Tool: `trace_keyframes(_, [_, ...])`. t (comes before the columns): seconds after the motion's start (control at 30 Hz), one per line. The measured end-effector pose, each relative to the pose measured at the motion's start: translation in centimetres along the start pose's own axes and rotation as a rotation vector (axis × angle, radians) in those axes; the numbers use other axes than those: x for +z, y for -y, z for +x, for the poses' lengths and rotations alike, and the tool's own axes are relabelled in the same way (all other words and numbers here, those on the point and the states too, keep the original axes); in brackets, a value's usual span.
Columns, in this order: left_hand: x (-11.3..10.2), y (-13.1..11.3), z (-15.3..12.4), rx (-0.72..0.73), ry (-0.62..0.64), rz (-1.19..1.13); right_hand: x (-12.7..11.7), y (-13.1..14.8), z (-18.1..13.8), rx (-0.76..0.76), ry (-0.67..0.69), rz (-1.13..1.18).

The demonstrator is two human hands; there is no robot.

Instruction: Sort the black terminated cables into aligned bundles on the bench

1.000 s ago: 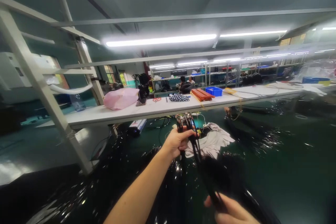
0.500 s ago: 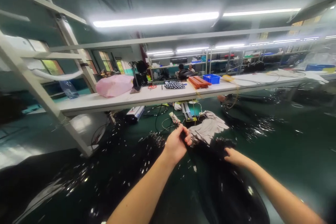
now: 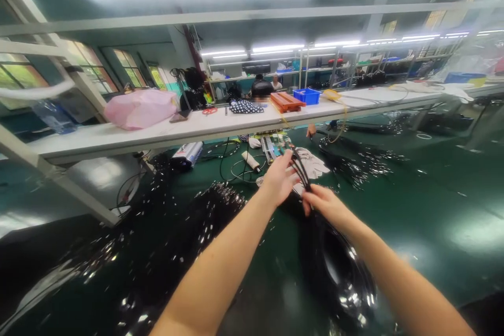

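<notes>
My left hand (image 3: 280, 178) and my right hand (image 3: 323, 203) meet over the green table (image 3: 413, 205), both closed around a bundle of black cables (image 3: 301, 170) that sticks up between them. The cables run down into a glossy black coil (image 3: 338, 273) lying under my right forearm. Just behind the hands lie white gloves (image 3: 317, 163).
Heaps of black cables (image 3: 212, 210) cover the left of the table, with another heap (image 3: 354, 160) at the right. A white shelf (image 3: 197, 128) carries a pink bag (image 3: 139, 107), an orange tray (image 3: 287, 101) and a blue bin (image 3: 307, 95). Small tools (image 3: 268, 148) lie under the shelf. A person sits beyond the shelf.
My right hand came forward from the near edge and joined the left on the cable bundle. The left hand shifted slightly right. The camera tilted down.
</notes>
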State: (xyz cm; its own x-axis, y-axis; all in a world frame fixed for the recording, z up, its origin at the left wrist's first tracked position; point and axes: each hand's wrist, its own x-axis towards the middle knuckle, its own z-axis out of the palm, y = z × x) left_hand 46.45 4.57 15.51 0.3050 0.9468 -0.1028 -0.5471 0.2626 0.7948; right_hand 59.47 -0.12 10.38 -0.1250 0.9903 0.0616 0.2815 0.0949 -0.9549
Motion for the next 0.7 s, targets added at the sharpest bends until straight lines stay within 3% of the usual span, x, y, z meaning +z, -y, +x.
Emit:
trace_keyframes(0.07, [-2.4, 1.7, 1.0, -0.058, -0.088, 0.242, -1.6, -3.3, 2.3, 0.164, -0.221, -0.126])
trace_keyframes(0.17, [-8.0, 4.7, 0.6, -0.188, -0.129, 0.341, -3.9, -8.6, 4.1, 0.339, -0.406, -0.248])
trace_keyframes(0.3, [-16.0, 8.2, -3.0, -0.303, -0.215, 0.409, -5.4, -13.9, 3.6, 0.491, -0.530, -0.463])
trace_keyframes(0.4, [-20.7, 9.8, -6.5, -0.350, -0.308, 0.461, -5.5, -15.5, 3.7, 0.527, -0.566, -0.651])
trace_keyframes(0.47, [-23.1, 10.7, -8.9, -0.365, -0.355, 0.489, -4.9, -15.6, 5.0, 0.451, -0.505, -0.764])
trace_keyframes(0.6, [-27.3, 13.0, -13.4, -0.329, -0.382, 0.514, -1.6, -15.1, 9.6, 0.206, -0.112, -0.885])
trace_keyframes(0.7, [-30.0, 15.2, -16.9, -0.347, -0.420, 0.473, 1.5, -15.3, 12.6, 0.173, 0.095, -0.972])
